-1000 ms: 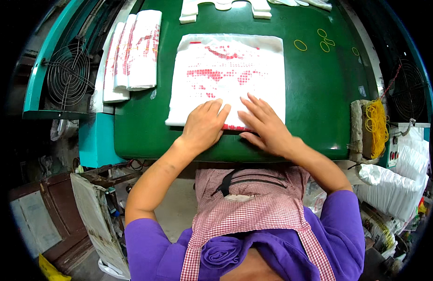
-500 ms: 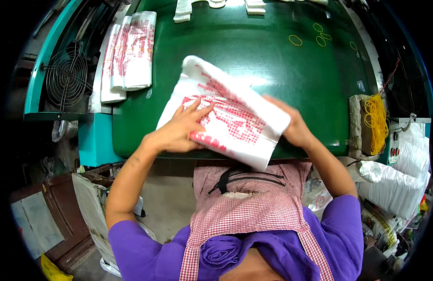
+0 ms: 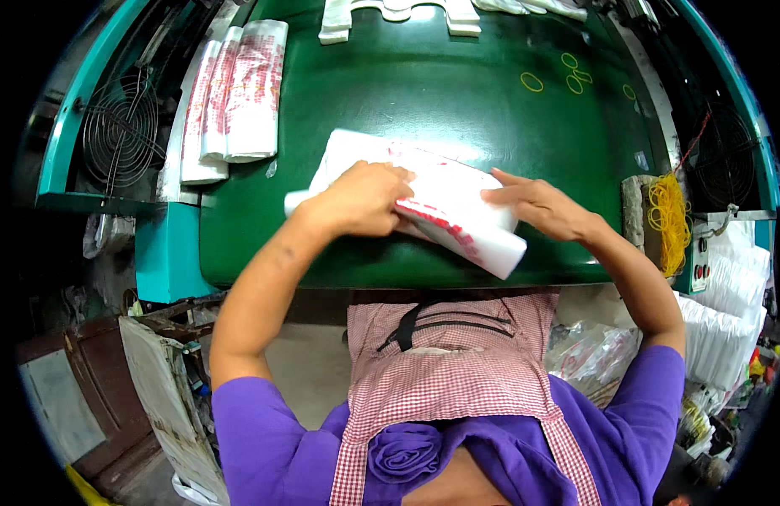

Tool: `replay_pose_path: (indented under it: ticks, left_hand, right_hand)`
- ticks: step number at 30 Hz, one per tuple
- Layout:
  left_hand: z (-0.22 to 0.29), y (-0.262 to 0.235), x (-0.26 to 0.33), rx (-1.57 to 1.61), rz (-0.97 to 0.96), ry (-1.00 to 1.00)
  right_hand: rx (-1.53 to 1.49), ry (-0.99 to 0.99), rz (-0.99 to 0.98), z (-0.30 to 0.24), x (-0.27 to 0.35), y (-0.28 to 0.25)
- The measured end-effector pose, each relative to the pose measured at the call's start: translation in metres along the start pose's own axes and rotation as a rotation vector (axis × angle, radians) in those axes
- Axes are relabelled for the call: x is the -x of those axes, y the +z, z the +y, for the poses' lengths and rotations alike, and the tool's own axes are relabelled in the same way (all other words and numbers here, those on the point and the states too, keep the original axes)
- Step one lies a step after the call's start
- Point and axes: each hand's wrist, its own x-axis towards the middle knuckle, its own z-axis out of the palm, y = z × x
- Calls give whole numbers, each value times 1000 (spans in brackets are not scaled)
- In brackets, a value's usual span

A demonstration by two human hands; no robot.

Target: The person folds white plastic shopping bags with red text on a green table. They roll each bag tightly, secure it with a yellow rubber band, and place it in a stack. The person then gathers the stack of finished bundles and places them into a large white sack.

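A: Locate the white plastic film (image 3: 451,187) with red print.
B: Lying folded on the near middle part of the green surface (image 3: 457,93), between both hands. Near edge turned over into a rounded fold, with red print along it and one end pointing near and right.

A: Report the state of the left hand (image 3: 371,200).
B: Curled around the film at the left end of the red-printed fold; gripping there, with fingertips partly hidden and blurred.

A: Report the state of the right hand (image 3: 537,207).
B: Spread, with fingers extended toward the left and reaching to the right part of the film. Gripping nothing. Contact with the film: cannot tell.

A: List the items on the far part of the surface.
B: At far left, rolled white bundles (image 3: 256,97) with red print, side by side. At far middle, white cut pieces (image 3: 398,8). At far right, loose yellow rings (image 3: 531,82).

A: Check the right edge.
B: Fitted with a hanging bunch of yellow bands (image 3: 669,223), beside the surface.
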Motion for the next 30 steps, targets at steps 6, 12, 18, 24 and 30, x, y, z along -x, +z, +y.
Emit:
replay_pose_path:
  ticks: [6, 12, 18, 24, 30]
  left_hand:
    - [50, 21, 40, -24, 50, -7]
    - [-8, 11, 32, -106, 232, -439]
    - [12, 19, -6, 69, 142, -105]
    - [36, 30, 20, 406, 35, -177]
    - [48, 27, 24, 1003, 568, -294]
  right_hand:
    - [502, -80, 200, -33, 16, 64]
    - [-71, 392, 151, -6, -20, 17]
    - [-139, 127, 692, 86, -54, -8]
    - [274, 575, 782, 163, -58, -72]
    - [-5, 32, 821, 41, -58, -18]
